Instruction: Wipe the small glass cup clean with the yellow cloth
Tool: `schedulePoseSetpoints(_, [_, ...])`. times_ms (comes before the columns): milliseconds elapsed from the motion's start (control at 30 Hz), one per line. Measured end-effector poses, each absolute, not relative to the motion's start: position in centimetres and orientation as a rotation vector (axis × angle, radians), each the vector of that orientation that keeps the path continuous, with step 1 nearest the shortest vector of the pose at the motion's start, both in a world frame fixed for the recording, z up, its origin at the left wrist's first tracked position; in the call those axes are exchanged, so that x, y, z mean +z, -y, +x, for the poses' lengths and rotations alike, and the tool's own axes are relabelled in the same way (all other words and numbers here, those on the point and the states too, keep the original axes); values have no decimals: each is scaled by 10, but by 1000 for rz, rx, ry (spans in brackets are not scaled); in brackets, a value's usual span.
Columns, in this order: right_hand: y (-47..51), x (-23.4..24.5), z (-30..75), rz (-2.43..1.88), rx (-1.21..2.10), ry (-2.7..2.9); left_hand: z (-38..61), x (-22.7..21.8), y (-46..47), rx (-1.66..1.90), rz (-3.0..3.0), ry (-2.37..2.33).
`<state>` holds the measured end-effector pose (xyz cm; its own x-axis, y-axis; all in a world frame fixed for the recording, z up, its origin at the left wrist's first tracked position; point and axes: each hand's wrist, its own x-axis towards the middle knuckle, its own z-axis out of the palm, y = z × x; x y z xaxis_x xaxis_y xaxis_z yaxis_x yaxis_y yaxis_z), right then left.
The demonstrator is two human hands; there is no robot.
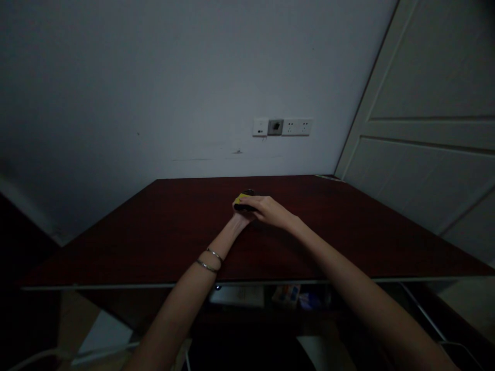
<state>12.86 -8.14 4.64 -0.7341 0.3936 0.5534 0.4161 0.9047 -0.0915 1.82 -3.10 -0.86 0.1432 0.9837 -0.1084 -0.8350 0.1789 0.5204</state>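
One yellow-and-black object (pixel 243 198) held over table (pixel 174 232), near middle, between both hands. Supported from below by left hand (pixel 242 217); closure of left grip hidden, cannot be told. Pinched by right hand (pixel 266 207), fingers laid across top. Judged light, stiff, perhaps smooth; best taken by sides. Dark red tabletop set against pale wall (pixel 154 93); sockets (pixel 297 127) mounted above; panelled door (pixel 425 118) seen at right; room dimly lit.

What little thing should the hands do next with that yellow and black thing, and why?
Maybe the right hand should ease back just a little. It reaches across the yellow and black thing and hides part of it, while the left hand seems to steady it from the other side.
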Motion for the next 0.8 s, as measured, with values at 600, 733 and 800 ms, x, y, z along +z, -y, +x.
schedulePoseSetpoints(600, [66,84,194,-773,49,2388,10,-10,26,908,644,-443])
schedulePoseSetpoints(733, [62,83,180,-688,-13,2373,14,-9,27,921,672,-417])
schedulePoseSetpoints(800, [62,76,167,-620,-47,2459,15,-8,29,930,691,-434])
